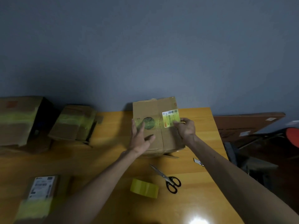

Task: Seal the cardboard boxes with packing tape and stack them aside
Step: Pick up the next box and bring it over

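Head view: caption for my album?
Left hand presses tape onto a cardboard box that the right hand holds; tape roll and scissors lie nearby.

A small packing room, a yellow wooden counter point(202, 183) by a plain grey wall point(145, 46), a cardboard box point(152, 109) with a post label, more taped boxes point(17, 120) at the left, a roll of tape point(144, 188), scissors point(168, 180), a big flat cardboard sheet point(246, 125) at the right

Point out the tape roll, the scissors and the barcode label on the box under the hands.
tape roll point(144, 188), head view, its yellow outer band.
scissors point(164, 175), head view, blades just above the black handles.
barcode label point(169, 118), head view, its middle.
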